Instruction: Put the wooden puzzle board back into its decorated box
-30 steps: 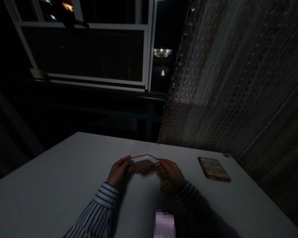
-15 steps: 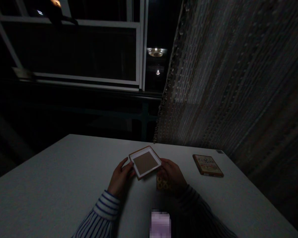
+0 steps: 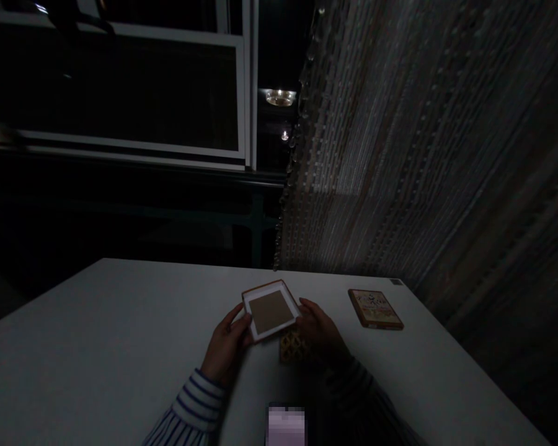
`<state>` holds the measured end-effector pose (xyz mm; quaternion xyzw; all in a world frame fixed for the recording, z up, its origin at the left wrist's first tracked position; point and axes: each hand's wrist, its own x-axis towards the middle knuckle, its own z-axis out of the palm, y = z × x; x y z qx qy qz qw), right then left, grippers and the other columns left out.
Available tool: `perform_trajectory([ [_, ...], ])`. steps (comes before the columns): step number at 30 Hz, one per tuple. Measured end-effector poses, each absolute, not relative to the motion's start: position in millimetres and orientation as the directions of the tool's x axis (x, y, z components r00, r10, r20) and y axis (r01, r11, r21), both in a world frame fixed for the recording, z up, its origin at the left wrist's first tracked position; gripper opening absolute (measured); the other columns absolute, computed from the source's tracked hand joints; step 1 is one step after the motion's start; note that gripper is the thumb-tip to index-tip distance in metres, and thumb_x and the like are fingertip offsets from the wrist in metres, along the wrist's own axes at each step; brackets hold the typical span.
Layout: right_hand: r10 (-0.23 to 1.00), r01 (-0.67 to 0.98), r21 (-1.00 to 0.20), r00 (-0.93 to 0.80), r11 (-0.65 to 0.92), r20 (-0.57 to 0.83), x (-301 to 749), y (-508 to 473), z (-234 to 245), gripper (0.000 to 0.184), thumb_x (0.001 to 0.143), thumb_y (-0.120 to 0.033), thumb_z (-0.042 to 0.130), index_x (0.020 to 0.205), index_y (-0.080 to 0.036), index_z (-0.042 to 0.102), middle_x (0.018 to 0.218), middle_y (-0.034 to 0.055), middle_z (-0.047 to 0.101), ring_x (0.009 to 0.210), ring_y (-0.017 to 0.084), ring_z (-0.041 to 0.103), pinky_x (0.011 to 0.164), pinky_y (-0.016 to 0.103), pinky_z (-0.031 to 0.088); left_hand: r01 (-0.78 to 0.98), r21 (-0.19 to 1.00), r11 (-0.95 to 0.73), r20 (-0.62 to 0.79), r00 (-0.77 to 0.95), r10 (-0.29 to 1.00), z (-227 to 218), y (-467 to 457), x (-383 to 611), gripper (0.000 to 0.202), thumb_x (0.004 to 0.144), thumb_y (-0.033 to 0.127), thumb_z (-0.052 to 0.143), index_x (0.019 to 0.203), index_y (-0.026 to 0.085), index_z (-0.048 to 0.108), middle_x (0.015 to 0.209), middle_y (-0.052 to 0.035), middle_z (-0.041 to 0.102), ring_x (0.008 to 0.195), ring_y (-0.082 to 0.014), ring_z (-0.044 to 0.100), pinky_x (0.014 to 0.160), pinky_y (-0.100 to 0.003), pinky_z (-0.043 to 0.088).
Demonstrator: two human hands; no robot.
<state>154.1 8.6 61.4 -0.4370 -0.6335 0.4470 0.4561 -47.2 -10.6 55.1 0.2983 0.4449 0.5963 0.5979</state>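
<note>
Both my hands hold a small square open box tray (image 3: 271, 311), tilted so its brown inner floor and white walls face me. My left hand (image 3: 227, 347) grips its left edge with thumb on the rim. My right hand (image 3: 320, 329) grips its right edge. Under the tray, on the white table (image 3: 97, 347), lies a small patterned yellowish piece (image 3: 292, 347), partly hidden by the tray and my right hand. I wear striped sleeves.
A flat brown box lid (image 3: 376, 308) with a printed picture lies on the table to the right. A bead curtain (image 3: 423, 142) hangs behind the table's far right. A dark window with a white frame (image 3: 242, 87) is behind. The room is dim.
The tray has tipped up from nearly level, so its inside now faces me. The patterned piece beneath it shows more. My view has shifted rightwards.
</note>
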Motion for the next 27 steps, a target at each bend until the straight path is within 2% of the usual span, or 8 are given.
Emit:
perform_trajectory([
  [4,0.883,0.383,-0.807,-0.326,0.449,0.337,160,12,72,0.048,0.072,-0.03,0.054,0.118,-0.019,0.042,0.11,0.0086,0.053,0.097,0.02,0.052,0.084,0.035,0.041,-0.482,0.869,0.112,-0.193,-0.121,0.974,56,-4,-48,0.047,0.071,0.024,0.06,0.116,0.017,0.046,0.088,-0.0089,0.065,0.077,-0.0179,0.062,0.068,-0.03,0.051],
  [7,0.769,0.445,-0.633,-0.453,0.633,0.451,164,19,74,0.048,0.071,-0.03,0.057,0.116,-0.017,0.047,0.118,0.011,0.047,0.11,0.021,0.042,0.093,0.036,0.034,-0.514,0.849,0.119,-0.213,-0.128,0.969,54,1,-49,0.045,0.072,0.022,0.059,0.115,0.017,0.047,0.096,-0.0103,0.063,0.083,-0.0196,0.061,0.071,-0.032,0.051],
  [11,0.696,0.486,-0.499,-0.485,0.718,0.53,166,23,70,0.04,0.076,-0.025,0.052,0.115,-0.021,0.048,0.12,0.0094,0.046,0.107,0.02,0.046,0.088,0.035,0.041,-0.542,0.833,0.11,-0.202,-0.112,0.973,53,2,-48,0.047,0.072,0.021,0.058,0.117,0.02,0.045,0.1,-0.0086,0.062,0.087,-0.0202,0.06,0.073,-0.033,0.05],
  [16,0.636,0.474,-0.429,-0.507,0.769,0.582,177,16,57,0.039,0.08,-0.02,0.046,0.118,-0.028,0.045,0.124,0.0016,0.045,0.11,0.019,0.044,0.091,0.035,0.041,-0.523,0.849,0.07,-0.123,-0.067,0.99,57,-10,-43,0.055,0.071,0.027,0.059,0.122,0.019,0.041,0.104,-0.0079,0.061,0.095,-0.0219,0.056,0.08,-0.033,0.047],
  [18,0.581,0.498,-0.33,-0.52,0.802,0.626,185,10,46,0.041,0.08,-0.018,0.046,0.12,-0.027,0.043,0.127,0.0029,0.042,0.112,0.02,0.042,0.09,0.035,0.042,-0.449,0.892,0.045,-0.082,-0.062,0.995,55,-14,-42,0.057,0.07,0.031,0.058,0.122,0.016,0.04,0.106,-0.0092,0.06,0.101,-0.023,0.053,0.086,-0.035,0.043],
  [22,0.577,0.589,-0.231,-0.507,0.775,0.64,196,1,28,0.044,0.081,-0.017,0.044,0.125,-0.02,0.038,0.128,0.0092,0.039,0.115,0.023,0.038,0.091,0.04,0.041,-0.152,0.987,-0.053,0.026,-0.175,0.984,42,-15,-43,0.047,0.07,0.036,0.057,0.112,0.015,0.052,0.115,-0.0083,0.054,0.112,-0.0229,0.043,0.097,-0.035,0.029],
  [25,0.572,0.626,-0.176,-0.514,0.76,0.639,198,-1,23,0.045,0.082,-0.015,0.042,0.126,-0.018,0.035,0.126,0.0117,0.041,0.114,0.023,0.04,0.09,0.039,0.042,0.044,0.994,-0.099,0.106,-0.203,0.973,29,-14,-43,0.046,0.073,0.037,0.052,0.114,0.018,0.049,0.116,-0.0082,0.054,0.11,-0.0218,0.045,0.096,-0.037,0.031],
  [27,0.577,0.626,-0.18,-0.517,0.759,0.632,198,-1,22,0.047,0.082,-0.015,0.042,0.127,-0.018,0.032,0.125,0.0126,0.042,0.113,0.023,0.041,0.089,0.039,0.043,0.182,0.961,-0.206,0.239,-0.183,0.954,22,-14,-42,0.043,0.075,0.036,0.049,0.115,0.019,0.048,0.118,-0.009,0.051,0.11,-0.0219,0.045,0.095,-0.039,0.033],
])
